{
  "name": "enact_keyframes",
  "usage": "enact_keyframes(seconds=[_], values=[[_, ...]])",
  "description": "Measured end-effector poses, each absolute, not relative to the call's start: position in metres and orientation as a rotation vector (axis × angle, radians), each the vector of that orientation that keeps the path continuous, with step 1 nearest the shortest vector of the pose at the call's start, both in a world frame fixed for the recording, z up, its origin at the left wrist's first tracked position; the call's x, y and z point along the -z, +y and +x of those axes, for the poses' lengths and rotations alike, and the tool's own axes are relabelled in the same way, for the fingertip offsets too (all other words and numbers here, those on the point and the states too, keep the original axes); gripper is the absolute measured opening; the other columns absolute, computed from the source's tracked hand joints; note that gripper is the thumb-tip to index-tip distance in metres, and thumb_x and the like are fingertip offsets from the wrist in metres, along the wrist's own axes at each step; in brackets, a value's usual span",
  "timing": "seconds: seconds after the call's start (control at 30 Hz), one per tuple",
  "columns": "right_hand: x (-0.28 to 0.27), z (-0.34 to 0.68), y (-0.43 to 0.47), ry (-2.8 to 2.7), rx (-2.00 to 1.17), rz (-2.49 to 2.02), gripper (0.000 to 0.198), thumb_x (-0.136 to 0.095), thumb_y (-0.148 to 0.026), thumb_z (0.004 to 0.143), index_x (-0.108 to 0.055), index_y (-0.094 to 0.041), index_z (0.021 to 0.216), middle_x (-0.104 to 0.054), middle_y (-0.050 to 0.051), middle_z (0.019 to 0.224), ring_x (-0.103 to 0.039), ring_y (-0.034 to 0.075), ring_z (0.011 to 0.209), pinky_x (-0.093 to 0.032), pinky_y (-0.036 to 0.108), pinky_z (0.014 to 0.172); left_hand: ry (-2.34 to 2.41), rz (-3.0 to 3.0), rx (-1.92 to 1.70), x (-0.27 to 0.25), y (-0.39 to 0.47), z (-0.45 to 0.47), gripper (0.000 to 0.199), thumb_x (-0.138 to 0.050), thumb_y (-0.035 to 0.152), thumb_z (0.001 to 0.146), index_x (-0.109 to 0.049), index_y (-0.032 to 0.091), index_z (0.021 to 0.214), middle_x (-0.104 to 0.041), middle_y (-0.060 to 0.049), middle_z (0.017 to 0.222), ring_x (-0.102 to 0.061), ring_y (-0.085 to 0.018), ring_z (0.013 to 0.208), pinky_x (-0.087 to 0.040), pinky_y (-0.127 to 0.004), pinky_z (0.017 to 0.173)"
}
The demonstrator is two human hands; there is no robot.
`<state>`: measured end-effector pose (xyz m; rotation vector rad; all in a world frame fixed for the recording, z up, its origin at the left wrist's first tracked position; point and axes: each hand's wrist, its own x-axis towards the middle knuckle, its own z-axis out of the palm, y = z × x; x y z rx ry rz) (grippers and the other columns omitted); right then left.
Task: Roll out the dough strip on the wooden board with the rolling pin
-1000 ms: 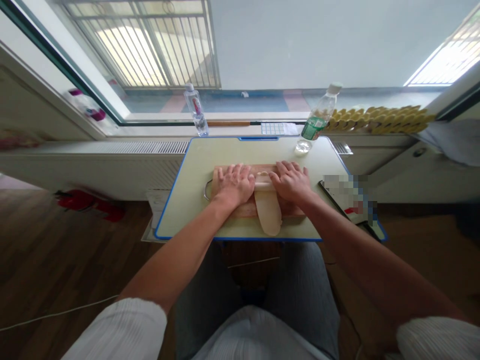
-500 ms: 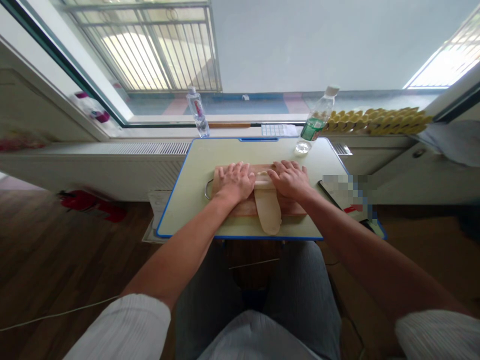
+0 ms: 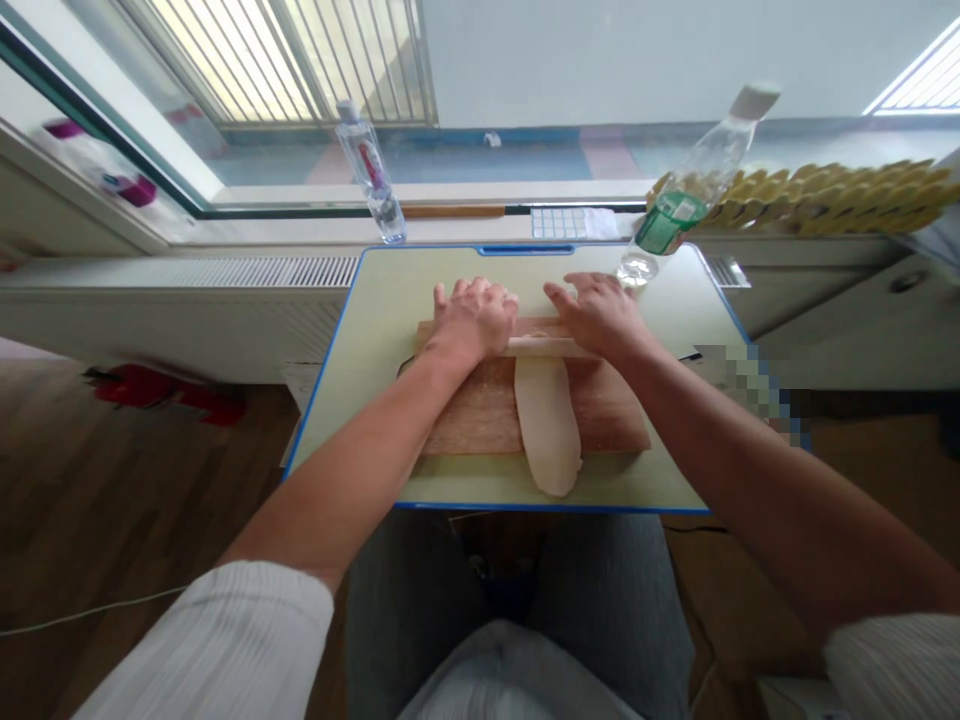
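Observation:
A pale rolling pin (image 3: 536, 347) lies crosswise near the far edge of a wooden board (image 3: 472, 415). Under it runs a long, flat tongue of dough (image 3: 547, 420), whose near end hangs over the board's front edge. My left hand (image 3: 476, 315) rests palm-down on the pin's left part, fingers stretched forward and slightly bent. On the right part sits the heel of my right hand (image 3: 600, 312), its fingers spread and pointing away. Both hands cover the ends of the pin. The dough's far end is mostly hidden behind the pin.
The board is on a small blue-edged table (image 3: 352, 400). A green-labelled bottle (image 3: 673, 222) stands at its back right. Another clear bottle (image 3: 373, 180) stands at the back left, by the window. Yellow egg trays (image 3: 832, 200) line the sill. A red fire extinguisher (image 3: 161, 392) lies on the floor.
Both hands and the rolling pin have moved forward to the board's far side, baring more flat dough. My right hand's fingers have lifted and spread. The camera view has shifted closer.

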<state>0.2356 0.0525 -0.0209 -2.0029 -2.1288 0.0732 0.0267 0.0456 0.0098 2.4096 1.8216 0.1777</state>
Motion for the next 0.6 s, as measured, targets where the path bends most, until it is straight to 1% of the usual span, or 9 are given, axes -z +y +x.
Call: enact_keyframes(seconds=[0.07, 0.17, 0.23, 0.3, 0.4, 0.5, 0.6], values=[[0.022, 0.234, 0.054, -2.110, -0.035, -1.982, 0.078, -0.024, -0.076, 0.109, -0.060, -0.023, 0.153, -0.061, 0.019, 0.155, -0.049, 0.039, 0.143, -0.036, 0.055, 0.118, 1.845, 2.409, -0.194, -0.012, 0.045, 0.028, 0.057, -0.025, 0.045, 0.112, -0.073, 0.026, 0.137, -0.067, -0.013, 0.150, -0.056, -0.035, 0.137, -0.034, -0.062, 0.124], [0.018, 0.231, 0.046, -2.086, 0.002, -1.977, 0.076, -0.022, -0.072, 0.111, -0.065, -0.021, 0.146, -0.067, 0.019, 0.147, -0.053, 0.038, 0.139, -0.036, 0.053, 0.116, 1.859, 2.399, -0.205, -0.012, 0.040, 0.029, 0.055, -0.026, 0.044, 0.112, -0.074, 0.027, 0.132, -0.069, -0.013, 0.145, -0.058, -0.034, 0.134, -0.036, -0.061, 0.120], [0.013, 0.228, 0.037, -2.066, 0.027, -1.996, 0.070, -0.024, -0.066, 0.113, -0.069, -0.020, 0.140, -0.071, 0.018, 0.141, -0.056, 0.037, 0.135, -0.037, 0.053, 0.115, 1.869, 2.414, -0.245, -0.010, 0.033, 0.029, 0.054, -0.027, 0.043, 0.112, -0.075, 0.026, 0.129, -0.071, -0.014, 0.141, -0.060, -0.035, 0.131, -0.038, -0.061, 0.118], [0.007, 0.224, 0.024, -2.075, 0.065, -2.021, 0.062, -0.026, -0.059, 0.115, -0.072, -0.022, 0.135, -0.073, 0.016, 0.139, -0.059, 0.036, 0.132, -0.037, 0.054, 0.115, 1.889, 2.437, -0.298, -0.006, 0.023, 0.029, 0.052, -0.029, 0.043, 0.112, -0.076, 0.025, 0.124, -0.073, -0.015, 0.137, -0.061, -0.035, 0.128, -0.038, -0.062, 0.117], [0.002, 0.216, 0.002, -2.056, 0.144, -2.083, 0.056, -0.026, -0.048, 0.116, -0.074, -0.024, 0.133, -0.074, 0.016, 0.139, -0.060, 0.037, 0.130, -0.035, 0.059, 0.114, 1.925, 2.461, -0.397, 0.003, 0.003, 0.030, 0.050, -0.031, 0.044, 0.113, -0.076, 0.025, 0.120, -0.075, -0.013, 0.133, -0.063, -0.035, 0.125, -0.038, -0.062, 0.117], [0.004, 0.208, -0.021, -1.978, 0.242, -2.107, 0.061, -0.021, -0.045, 0.117, -0.076, -0.021, 0.128, -0.075, 0.016, 0.134, -0.059, 0.037, 0.130, -0.030, 0.065, 0.117, 1.944, 2.459, -0.479, 0.008, -0.018, 0.030, 0.048, -0.032, 0.048, 0.113, -0.074, 0.027, 0.127, -0.073, -0.012, 0.138, -0.061, -0.035, 0.129, -0.036, -0.063, 0.120], [0.010, 0.202, -0.041, -1.971, 0.269, -2.096, 0.063, -0.020, -0.047, 0.116, -0.076, -0.019, 0.123, -0.074, 0.017, 0.135, -0.056, 0.039, 0.133, -0.027, 0.068, 0.120, 1.960, 2.435, -0.484, 0.010, -0.033, 0.030, 0.050, -0.033, 0.052, 0.113, -0.069, 0.029, 0.139, -0.068, -0.012, 0.149, -0.058, -0.036, 0.137, -0.030, -0.067, 0.125]])
